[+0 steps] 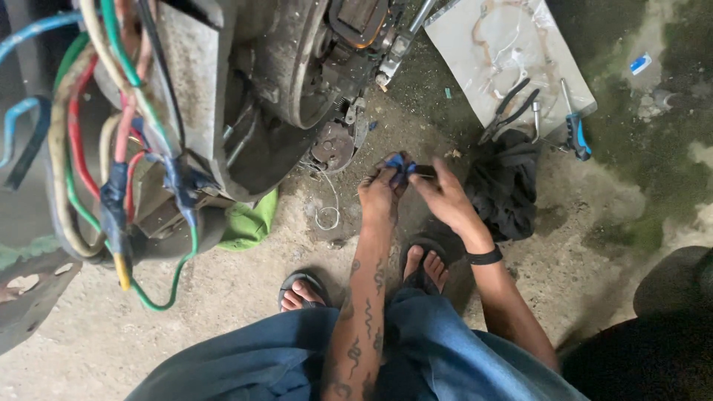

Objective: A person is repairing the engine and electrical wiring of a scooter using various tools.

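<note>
The left hand (380, 191) and right hand (444, 194) are pinching a small blue plastic piece (397, 163); it risks slipping onto the gritty concrete floor (223, 327) at six o'clock.

A greasy engine housing (282, 67) fills twelve o'clock, with a bundle of coloured wires (111, 148) hanging at nine to ten o'clock. A green rag (252, 223) lies just below the housing, left of centre. At one o'clock a pale plastic sheet (512, 52) carries pliers (509, 111); a blue-handled screwdriver (574, 126) lies at its edge. A black cloth (505, 186) is heaped at three o'clock on the concrete floor (148, 334).
</note>
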